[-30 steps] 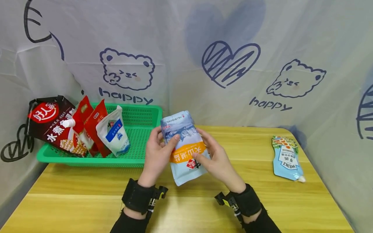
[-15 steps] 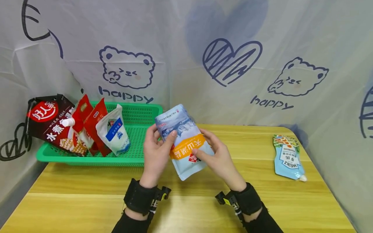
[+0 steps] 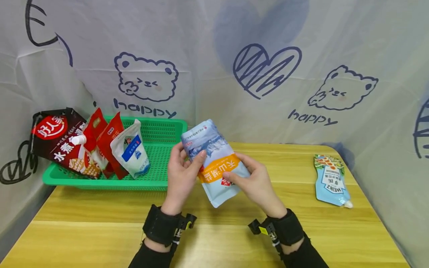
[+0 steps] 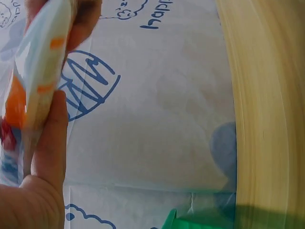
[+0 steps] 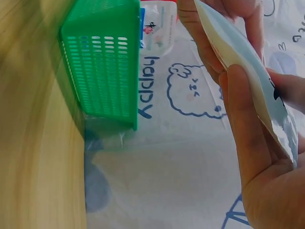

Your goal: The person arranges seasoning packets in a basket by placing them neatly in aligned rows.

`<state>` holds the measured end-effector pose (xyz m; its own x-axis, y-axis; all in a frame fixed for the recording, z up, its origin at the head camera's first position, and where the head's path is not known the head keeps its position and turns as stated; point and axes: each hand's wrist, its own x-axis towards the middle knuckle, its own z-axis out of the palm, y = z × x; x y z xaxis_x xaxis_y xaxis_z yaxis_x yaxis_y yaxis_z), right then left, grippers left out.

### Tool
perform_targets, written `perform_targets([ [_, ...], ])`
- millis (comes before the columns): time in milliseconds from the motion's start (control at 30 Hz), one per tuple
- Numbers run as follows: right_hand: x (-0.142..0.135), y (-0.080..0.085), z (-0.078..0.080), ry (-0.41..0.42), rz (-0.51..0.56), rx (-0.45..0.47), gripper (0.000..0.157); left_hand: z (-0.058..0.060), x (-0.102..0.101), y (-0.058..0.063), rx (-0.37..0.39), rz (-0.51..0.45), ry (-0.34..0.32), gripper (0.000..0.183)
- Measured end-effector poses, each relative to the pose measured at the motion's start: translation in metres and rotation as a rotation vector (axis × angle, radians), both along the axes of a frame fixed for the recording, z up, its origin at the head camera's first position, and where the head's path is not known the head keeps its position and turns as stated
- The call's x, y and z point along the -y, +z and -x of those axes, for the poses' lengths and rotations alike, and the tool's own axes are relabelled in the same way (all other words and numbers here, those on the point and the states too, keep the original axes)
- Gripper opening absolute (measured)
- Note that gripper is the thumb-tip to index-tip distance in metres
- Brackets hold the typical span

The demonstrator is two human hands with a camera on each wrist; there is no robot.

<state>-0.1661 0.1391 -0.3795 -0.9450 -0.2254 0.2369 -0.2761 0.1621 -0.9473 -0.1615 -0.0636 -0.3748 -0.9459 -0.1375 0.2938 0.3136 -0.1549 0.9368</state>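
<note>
Between both hands is a light-blue bag of salt [image 3: 214, 163] with an orange band and a mountain picture, its print upside down in the head view. My left hand [image 3: 182, 175] grips its left edge, thumb on the front and fingers behind. On the lower right edge, my right hand [image 3: 256, 182] pinches the bag the same way. The left wrist view shows the bag [image 4: 40, 76] edge-on, with the left thumb and fingers on either side. In the right wrist view the bag [image 5: 257, 81] also appears edge-on, held up above table height.
A green basket [image 3: 157, 186] stands at the back left. In its left part lean a dark seasoning bag [image 3: 62, 137], red pouches [image 3: 112, 143] and a white bag with a blue label [image 3: 132, 150]. A blue Heinz pouch [image 3: 331, 182] lies on the wooden table [image 3: 100, 242] at right.
The bag of salt has risen slightly and tilted, its top leaning further left than a second ago. Both hands have kept their grip. The basket and Heinz pouch stay put.
</note>
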Motion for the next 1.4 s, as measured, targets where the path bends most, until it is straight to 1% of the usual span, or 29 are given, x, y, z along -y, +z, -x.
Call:
perform_targets([
  [100,-0.004,0.003,0.000,0.000,-0.018,-0.007,0.051,0.000,0.003,0.000,-0.004,-0.003,-0.044,0.058],
  [200,-0.009,0.007,0.000,0.012,-0.042,-0.013,0.051,0.001,0.008,0.000,-0.007,-0.008,-0.108,0.058],
  [267,-0.014,0.010,0.000,0.030,-0.063,-0.017,0.051,0.002,0.011,0.000,0.004,-0.014,-0.150,0.057],
  [367,-0.021,0.013,0.000,0.074,-0.105,-0.013,0.051,0.003,0.017,0.000,0.044,-0.021,-0.200,0.053],
  [467,-0.028,0.016,0.001,0.118,-0.150,-0.005,0.051,0.004,0.022,0.000,0.072,-0.010,-0.233,0.049],
  [600,-0.032,0.018,0.001,0.157,-0.187,0.007,0.052,0.003,0.027,0.000,0.069,0.036,-0.259,0.051],
  [733,-0.032,0.018,0.001,0.183,-0.198,0.013,0.054,0.003,0.027,0.000,0.052,0.066,-0.245,0.052],
  [867,-0.031,0.017,0.001,0.181,-0.196,0.017,0.054,0.003,0.026,0.000,0.036,0.061,-0.217,0.051],
  [1200,-0.031,0.013,0.004,0.128,-0.184,0.047,0.054,0.001,0.024,0.003,0.024,0.079,-0.165,0.049],
  [1300,-0.031,0.012,0.005,0.102,-0.154,0.049,0.052,-0.001,0.023,0.004,0.009,0.072,-0.154,0.049],
  [1400,-0.031,0.012,0.006,0.069,-0.105,0.039,0.056,-0.001,0.022,0.005,0.000,0.035,-0.139,0.048],
])
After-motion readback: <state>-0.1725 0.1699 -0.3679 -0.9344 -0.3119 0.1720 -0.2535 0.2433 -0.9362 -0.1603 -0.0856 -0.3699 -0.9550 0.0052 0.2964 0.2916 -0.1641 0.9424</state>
